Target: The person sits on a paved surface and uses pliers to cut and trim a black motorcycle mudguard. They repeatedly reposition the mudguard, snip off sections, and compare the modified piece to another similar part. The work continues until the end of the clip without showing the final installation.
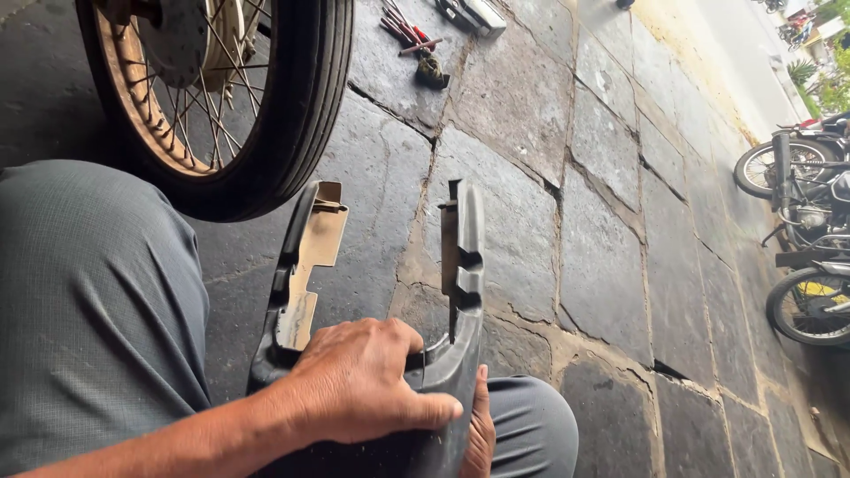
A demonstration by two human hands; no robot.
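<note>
I hold a black U-shaped plastic motorcycle cover (465,265) over my lap, its two arms pointing away from me. The inside of its left arm (314,243) looks tan with dust. My left hand (367,385) grips the curved base from above, thumb lying along the right side. My right hand (482,429) supports the same base from below and to the right; only its edge shows. My grey trouser legs (97,310) are under the part.
A spoked motorcycle wheel (221,97) with a black tyre stands close at the upper left. Red-handled tools (407,31) and small parts lie on the stone paving (602,265) farther off. Parked motorcycles (806,230) stand at the right edge.
</note>
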